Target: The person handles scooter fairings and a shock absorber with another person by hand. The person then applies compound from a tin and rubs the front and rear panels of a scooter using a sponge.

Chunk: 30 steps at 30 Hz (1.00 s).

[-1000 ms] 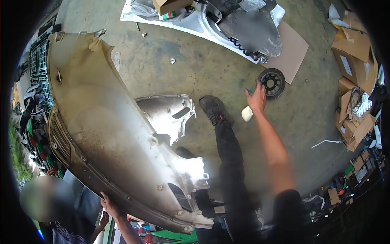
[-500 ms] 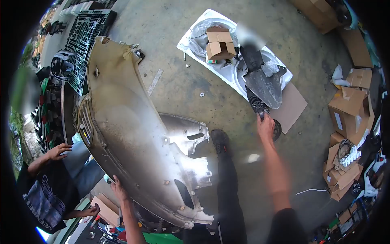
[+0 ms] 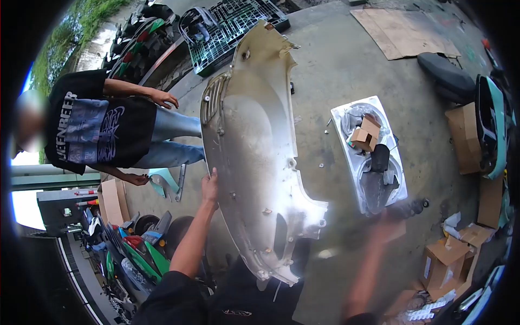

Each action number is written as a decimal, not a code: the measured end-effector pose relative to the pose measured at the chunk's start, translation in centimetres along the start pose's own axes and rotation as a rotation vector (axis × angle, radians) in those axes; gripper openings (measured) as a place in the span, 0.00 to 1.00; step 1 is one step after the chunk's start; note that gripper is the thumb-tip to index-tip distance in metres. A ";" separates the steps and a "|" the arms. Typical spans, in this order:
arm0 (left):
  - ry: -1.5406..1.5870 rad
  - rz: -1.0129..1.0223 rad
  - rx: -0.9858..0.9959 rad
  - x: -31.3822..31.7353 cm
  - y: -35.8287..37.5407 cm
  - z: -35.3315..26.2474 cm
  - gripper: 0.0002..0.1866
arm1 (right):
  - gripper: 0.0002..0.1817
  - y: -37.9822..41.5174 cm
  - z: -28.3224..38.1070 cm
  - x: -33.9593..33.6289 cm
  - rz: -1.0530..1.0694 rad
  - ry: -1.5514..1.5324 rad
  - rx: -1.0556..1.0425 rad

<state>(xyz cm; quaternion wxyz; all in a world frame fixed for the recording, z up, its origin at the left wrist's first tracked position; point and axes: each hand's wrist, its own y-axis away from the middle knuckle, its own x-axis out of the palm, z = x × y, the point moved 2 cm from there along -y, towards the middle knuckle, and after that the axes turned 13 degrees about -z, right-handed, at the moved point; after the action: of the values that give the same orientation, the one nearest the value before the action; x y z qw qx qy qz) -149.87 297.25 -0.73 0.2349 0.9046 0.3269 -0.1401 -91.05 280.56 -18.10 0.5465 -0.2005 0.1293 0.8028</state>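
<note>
My left hand (image 3: pixel 210 188) is closed on the left edge of a large curved body panel (image 3: pixel 254 141). The panel stands tall in front of me, its dull, dirty inner face toward me, with slots near its upper left and cut-outs and tabs lower right. My right hand (image 3: pixel 391 221) is smeared by motion at the right. From it sticks out a blurred black shock absorber (image 3: pixel 410 208), whose coil showed more clearly half a second ago. Just beyond lies a white foam tray (image 3: pixel 355 181) holding a small open carton (image 3: pixel 366 133) and dark plastic parts (image 3: pixel 375 189).
A person in a black T-shirt (image 3: pixel 103 122) stands at the left, close to the panel. Behind are a dark plastic pallet (image 3: pixel 238 38) and several motorbikes. Cartons (image 3: pixel 447 260) line the right side, near a black seat (image 3: pixel 445 76). Flat cardboard (image 3: pixel 403 32) lies farther back.
The view has swung left, showing more of the other person. The panel is more upright, still in my left hand. My right hand has moved away from the foam tray with the shock absorber.
</note>
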 end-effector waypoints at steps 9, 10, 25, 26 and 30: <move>-0.067 0.028 0.101 6.9 -0.8 -1.1 0.24 | 0.30 13.9 23.8 3.5 0.676 -0.191 0.570; -0.085 0.019 0.122 6.7 0.2 -1.1 0.24 | 0.29 16.3 24.7 4.0 0.771 -0.237 0.703; -0.172 -0.014 0.095 8.5 4.4 -2.3 0.22 | 0.40 28.1 30.4 9.6 1.136 -0.290 0.786; -0.172 -0.014 0.094 8.8 4.3 -1.7 0.22 | 0.40 28.0 30.5 9.5 1.135 -0.289 0.786; -0.121 -0.074 0.195 9.6 4.4 -1.6 0.21 | 0.41 27.7 30.9 9.1 1.162 -0.326 0.787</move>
<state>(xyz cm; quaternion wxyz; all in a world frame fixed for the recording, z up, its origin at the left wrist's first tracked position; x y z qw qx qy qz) -139.66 300.14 -1.77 0.1600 0.9004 0.3300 -0.2340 -125.30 291.07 4.78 0.0751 0.2346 0.4116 0.8774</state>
